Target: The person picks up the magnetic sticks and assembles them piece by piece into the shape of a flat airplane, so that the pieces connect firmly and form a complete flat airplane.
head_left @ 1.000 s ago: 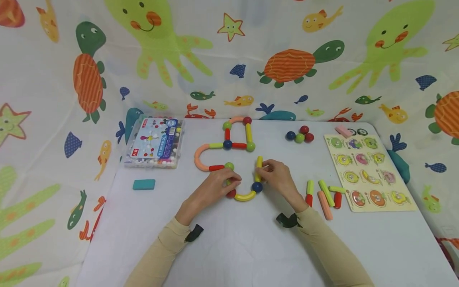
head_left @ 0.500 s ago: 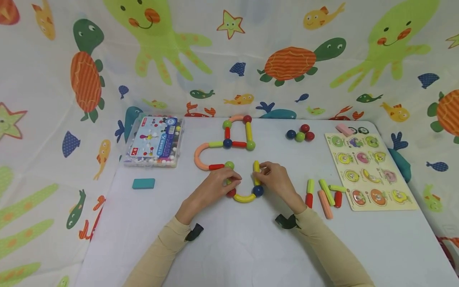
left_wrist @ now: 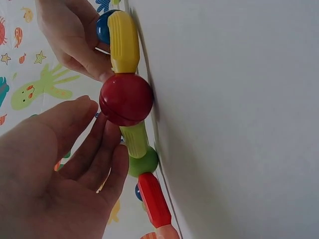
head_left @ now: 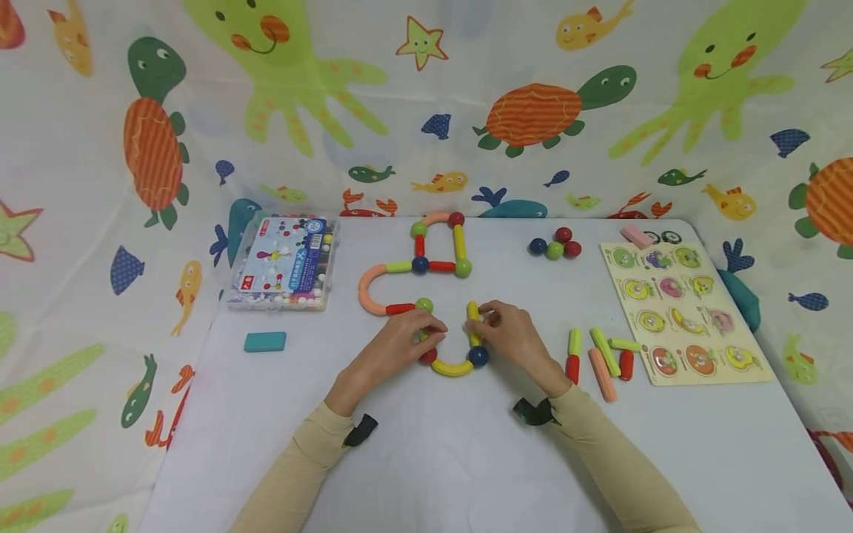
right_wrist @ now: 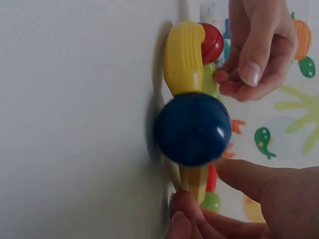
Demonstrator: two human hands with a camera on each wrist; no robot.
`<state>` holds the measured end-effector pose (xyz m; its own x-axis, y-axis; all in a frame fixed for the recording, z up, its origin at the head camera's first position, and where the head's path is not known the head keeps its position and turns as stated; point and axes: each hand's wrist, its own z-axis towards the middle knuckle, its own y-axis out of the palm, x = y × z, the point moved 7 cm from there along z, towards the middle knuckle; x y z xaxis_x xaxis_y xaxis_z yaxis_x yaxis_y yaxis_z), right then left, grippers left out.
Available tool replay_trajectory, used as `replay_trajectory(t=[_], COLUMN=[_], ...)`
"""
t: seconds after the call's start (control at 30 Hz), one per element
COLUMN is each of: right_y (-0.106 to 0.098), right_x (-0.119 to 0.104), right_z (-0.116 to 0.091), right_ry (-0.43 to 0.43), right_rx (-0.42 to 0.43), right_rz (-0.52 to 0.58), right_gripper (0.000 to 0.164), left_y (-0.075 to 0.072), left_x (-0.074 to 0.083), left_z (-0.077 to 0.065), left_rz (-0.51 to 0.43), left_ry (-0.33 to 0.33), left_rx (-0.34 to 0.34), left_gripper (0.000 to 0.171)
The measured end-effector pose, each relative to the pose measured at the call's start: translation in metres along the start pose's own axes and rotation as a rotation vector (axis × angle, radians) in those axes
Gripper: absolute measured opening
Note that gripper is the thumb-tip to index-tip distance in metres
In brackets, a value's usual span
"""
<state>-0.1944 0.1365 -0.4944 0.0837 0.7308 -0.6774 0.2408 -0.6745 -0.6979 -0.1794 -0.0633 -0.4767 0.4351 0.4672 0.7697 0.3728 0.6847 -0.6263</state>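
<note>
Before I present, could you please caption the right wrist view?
Right hand holding a straight yellow rod joined to blue ball.

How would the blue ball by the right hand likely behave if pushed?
The blue ball probably wouldn't roll freely, since the curved yellow piece and straight yellow rod meet it. It may be slippery, looking glossy.

Soft, even light brightens the white table point(head_left: 413, 474) in the head view, casting faint shadows beside the sleeves point(head_left: 616, 463), while the dimmer, greyer wrist views catch small glints on the red ball point(left_wrist: 126, 99) and the blue ball point(right_wrist: 193, 129).
</note>
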Motion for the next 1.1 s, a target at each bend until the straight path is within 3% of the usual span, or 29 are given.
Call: replay_trajectory(t=[0.13,0.37,0.5,0.67,0.83,1.1], right_y=[-0.023,-0.101,-0.138,-0.16,-0.16,-0.146], right_x=[0.005,0.027,0.051,0.079,0.097,0.108], right_z=[0.003,0.018,0.032,0.05,0.065,0.079], right_ry=[0.001,-0.069,-0.024,0.103,0.186,0.216], right_rx=[0.096,0.486,0.62,0.596,0.502,0.411], right_rz=[0.015,0.125,0.168,0.144,0.132,0.111], right_gripper=[0.045,0.033,0.035,0.041,0.042,0.04], left_y=[-0.001,-0.001,0.0,0.001,0.006,0.025], left_x=[0.0,0.001,0.002,0.007,0.016,0.017], left_z=[0.0,-0.001,-0.002,0.001,0.013,0.034], left_rz=[-0.012,-0.023,-0.018,-0.026,-0.067,-0.09], left_ry=[0.003,0.01,0.006,0.021,0.004,-0.127], left_rx=[-0.002,0.009,0.007,0.013,-0.003,-0.101], left_gripper=[0.023,0.023,0.023,0.027,0.03,0.033])
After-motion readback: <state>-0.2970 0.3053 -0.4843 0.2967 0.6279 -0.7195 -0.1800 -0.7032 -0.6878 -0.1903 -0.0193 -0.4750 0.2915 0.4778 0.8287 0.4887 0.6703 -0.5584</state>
